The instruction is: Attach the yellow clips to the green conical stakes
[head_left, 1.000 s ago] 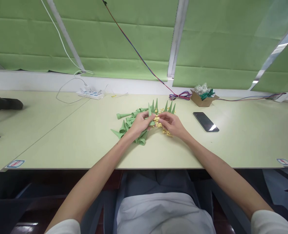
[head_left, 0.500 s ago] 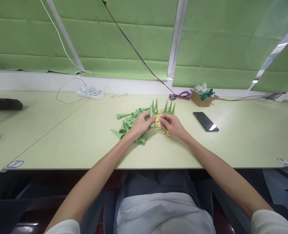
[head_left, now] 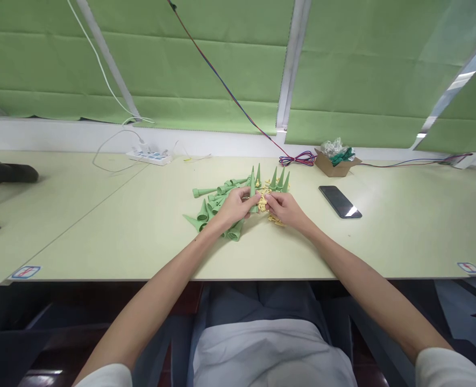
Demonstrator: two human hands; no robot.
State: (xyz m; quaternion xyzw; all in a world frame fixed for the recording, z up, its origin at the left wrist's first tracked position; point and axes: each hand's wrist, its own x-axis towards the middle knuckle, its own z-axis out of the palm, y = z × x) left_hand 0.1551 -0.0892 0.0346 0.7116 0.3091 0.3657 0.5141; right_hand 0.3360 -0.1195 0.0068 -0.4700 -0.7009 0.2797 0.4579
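My left hand (head_left: 233, 207) is closed around a green plastic cone (head_left: 253, 191) held upright, tip up. My right hand (head_left: 285, 208) pinches a small yellow piece (head_left: 262, 203) right beside the base of that cone. Both hands meet over the middle of the pale table (head_left: 100, 236). A pile of green cones (head_left: 212, 200) lies flat to the left of my hands. A few more cones stand upright (head_left: 280, 179) just behind them. Small yellow pieces (head_left: 275, 219) are scattered under and around my right hand.
A black phone (head_left: 340, 201) lies to the right of my hands. Behind it is a small cardboard box (head_left: 336, 161) with green and clear bits. A white power strip (head_left: 149, 156) and cables sit at the back left. Dark objects (head_left: 7, 172) are at the far left.
My right hand has moved left to meet the left one, bringing the yellow piece up against the base of the held cone. The cone now stands more upright.
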